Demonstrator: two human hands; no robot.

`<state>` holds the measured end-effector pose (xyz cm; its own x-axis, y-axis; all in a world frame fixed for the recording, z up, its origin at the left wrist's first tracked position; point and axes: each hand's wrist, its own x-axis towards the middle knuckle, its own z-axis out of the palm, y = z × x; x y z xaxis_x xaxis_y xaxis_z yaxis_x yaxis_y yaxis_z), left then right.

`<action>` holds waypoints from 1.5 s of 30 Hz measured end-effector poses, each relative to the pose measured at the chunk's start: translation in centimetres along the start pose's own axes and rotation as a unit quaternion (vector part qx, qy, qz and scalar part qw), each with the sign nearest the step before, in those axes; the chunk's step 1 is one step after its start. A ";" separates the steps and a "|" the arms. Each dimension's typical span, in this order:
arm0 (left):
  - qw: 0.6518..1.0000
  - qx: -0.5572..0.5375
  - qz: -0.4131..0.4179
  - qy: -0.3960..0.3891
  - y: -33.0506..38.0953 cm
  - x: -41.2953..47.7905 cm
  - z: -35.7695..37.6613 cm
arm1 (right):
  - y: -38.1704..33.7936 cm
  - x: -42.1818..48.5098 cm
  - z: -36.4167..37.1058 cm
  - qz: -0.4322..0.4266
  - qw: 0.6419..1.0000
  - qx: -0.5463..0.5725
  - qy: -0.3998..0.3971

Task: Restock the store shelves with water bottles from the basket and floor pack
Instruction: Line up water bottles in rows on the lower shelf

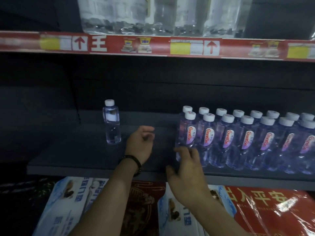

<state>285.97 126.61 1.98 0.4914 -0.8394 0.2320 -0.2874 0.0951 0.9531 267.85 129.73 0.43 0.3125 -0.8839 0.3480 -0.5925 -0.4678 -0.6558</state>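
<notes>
Head view: bottles [238, 138] in 2 rows fill half the shelf [76, 161]; 1 lone bottle [111, 123] stands left. Empty left hand [139, 144] curls loosely; right hand [185, 176] fingers [192, 153], spread, touch the end bottle [187, 133].

One view only, worn on the head. It faced the dark shelf [85, 150] straight on and close, tilted slightly down, the left hand [139, 145] and right hand [185, 171] low in frame, and the red price strip [153, 45] bowed wide-angle overhead.

Wrapped pack [162, 14] cropped at top, price tags [180, 48] blurred, bottle row [255, 142] cropped at right
</notes>
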 end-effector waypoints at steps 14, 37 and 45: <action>0.993 -0.002 -0.013 0.121 -4.3 3.0 -11.0 | -9.5 10.9 12.5 0.054 0.957 0.226 -0.171; 0.996 -0.076 -0.012 -0.041 -5.0 3.8 -7.4 | -5.6 6.7 7.8 -0.034 0.981 0.126 -0.142; 0.991 -0.031 0.003 -0.130 -3.5 2.5 -3.2 | -2.6 3.0 4.5 -0.042 0.990 0.086 -0.108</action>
<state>290.84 125.90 -0.14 0.2586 -0.9477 0.1873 -0.2354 0.1263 0.9637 273.65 128.32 0.15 0.5185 -0.8124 0.2668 -0.4288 -0.5170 -0.7408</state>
